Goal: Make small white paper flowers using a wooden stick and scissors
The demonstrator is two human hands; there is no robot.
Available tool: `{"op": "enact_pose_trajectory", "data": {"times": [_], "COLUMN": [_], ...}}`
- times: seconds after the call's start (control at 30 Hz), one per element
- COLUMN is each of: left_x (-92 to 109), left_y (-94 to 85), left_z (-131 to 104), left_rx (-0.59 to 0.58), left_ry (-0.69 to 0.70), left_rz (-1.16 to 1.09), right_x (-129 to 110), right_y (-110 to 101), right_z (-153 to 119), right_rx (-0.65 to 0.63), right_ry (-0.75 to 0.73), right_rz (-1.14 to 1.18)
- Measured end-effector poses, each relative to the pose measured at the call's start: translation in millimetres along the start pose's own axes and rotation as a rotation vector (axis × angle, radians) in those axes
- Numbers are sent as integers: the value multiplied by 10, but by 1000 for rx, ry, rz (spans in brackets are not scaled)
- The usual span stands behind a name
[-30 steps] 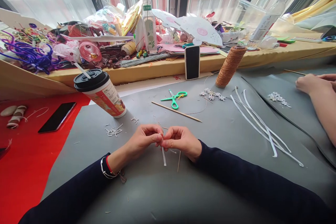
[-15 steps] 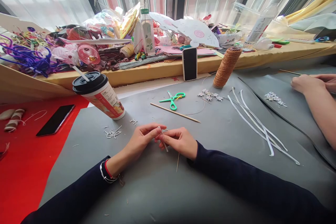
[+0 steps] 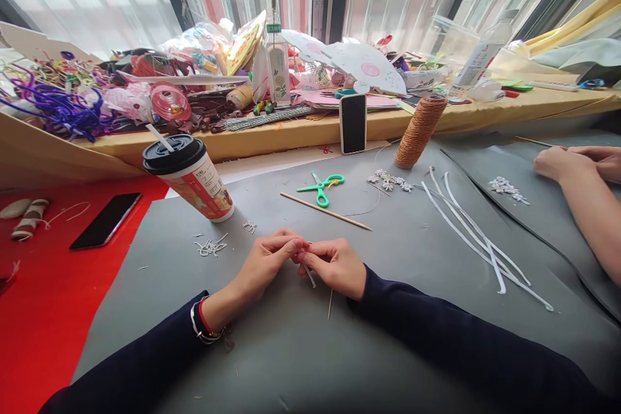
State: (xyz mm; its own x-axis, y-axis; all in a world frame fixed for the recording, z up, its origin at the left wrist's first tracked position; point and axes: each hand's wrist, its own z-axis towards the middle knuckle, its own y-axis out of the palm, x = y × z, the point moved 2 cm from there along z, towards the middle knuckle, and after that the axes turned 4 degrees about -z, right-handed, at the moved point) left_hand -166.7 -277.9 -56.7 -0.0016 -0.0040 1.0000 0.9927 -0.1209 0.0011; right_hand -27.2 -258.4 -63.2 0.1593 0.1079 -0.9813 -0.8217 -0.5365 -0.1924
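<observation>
Above the grey table sheet, the fingertips of both my hands meet in a pinch. My left hand [image 3: 269,262] is closed, thumb against forefinger, on the upper end of a short white cord [image 3: 311,277], mostly hidden by the fingers. My right hand [image 3: 342,265] is closed beside it, its thumb pressed over the same cord, whose loose end hangs below. A thin wooden stick [image 3: 330,305] pokes out beneath the right palm; its upper part is covered. Beyond the hands lie a longer wooden stick [image 3: 325,211] and green-handled scissors [image 3: 322,189].
White cord scraps [image 3: 211,247] lie near a lidded paper cup [image 3: 194,184]. Small white knotted pieces [image 3: 389,180], a brown twine spool [image 3: 420,132] and long white cords [image 3: 478,239] are farther right. A phone [image 3: 352,124] leans on the cluttered ledge. Another person's hands [image 3: 572,162] are at right.
My fingertips have drawn closer together, covering the cord's upper end that showed before. The view has shifted slightly; the things on the table stay in place.
</observation>
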Motion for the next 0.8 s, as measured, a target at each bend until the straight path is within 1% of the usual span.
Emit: {"op": "enact_pose_trajectory", "data": {"times": [0.13, 0.27, 0.4, 0.47, 0.53, 0.6, 0.67, 0.7, 0.73, 0.77, 0.8], "left_x": [-2, -32, -41, -31, -13, 6, 26, 33, 37, 36, 27], "left_y": [-2, -14, -43, -47, -49, -65, -109, -141, -175, -205, -227], "left_z": [5, 13, 21, 31, 40, 43, 36, 30, 26, 26, 32], "left_rx": [33, 14, 47, 44, 40, 49, 80, 103, 122, 133, 122], "left_ry": [0, -34, -34, -8, 35, 79, 155, 206, 259, 314, 353], "left_rz": [-11, -47, -33, -34, -84, -177, -207, -153, -42, 118, 328], "right_x": [6, 44, 46, 29, 14, 11, 27, 42, 64, 94, 127], "right_y": [6, -4, -14, -20, -35, -78, -165, -226, -299, -376, -461], "right_z": [10, 43, 51, 43, 40, 61, 122, 170, 230, 302, 383], "right_rx": [-5, -41, -91, -102, -93, -44, 59, 127, 205, 252, 302], "right_ry": [-18, -6, -11, -42, -89, -170, -285, -347, -392, -421, -434], "right_rz": [82, 154, 102, 47, -35, -179, -409, -538, -653, -733, -782]}}
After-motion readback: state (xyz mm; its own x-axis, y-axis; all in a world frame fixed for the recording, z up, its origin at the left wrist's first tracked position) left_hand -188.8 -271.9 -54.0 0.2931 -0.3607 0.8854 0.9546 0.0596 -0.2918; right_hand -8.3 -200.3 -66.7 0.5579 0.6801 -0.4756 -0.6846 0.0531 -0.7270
